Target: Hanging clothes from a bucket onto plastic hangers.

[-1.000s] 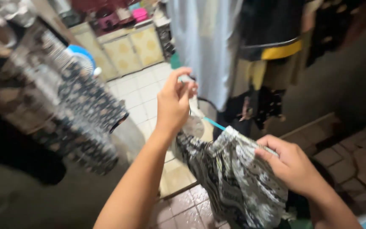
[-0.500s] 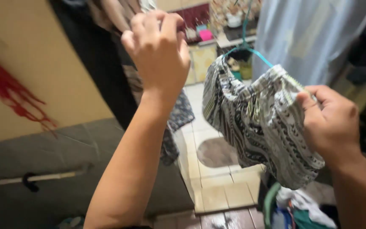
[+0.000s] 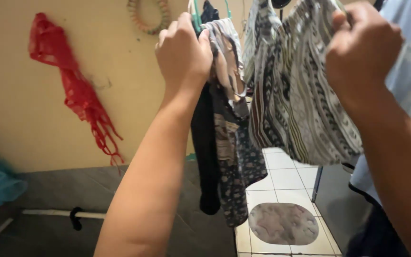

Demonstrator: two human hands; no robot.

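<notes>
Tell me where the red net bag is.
In the head view the red net bag hangs on the yellow wall at upper left, well left of the left hand and the hanging clothes.

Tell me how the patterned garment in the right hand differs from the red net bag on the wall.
The patterned garment is black-and-white striped cloth, while the red net bag is open red mesh. The garment is gripped by the right hand and hangs broad; the bag hangs untouched against the yellow wall, long and narrow with ragged ends. Both hang limp from above.
</notes>
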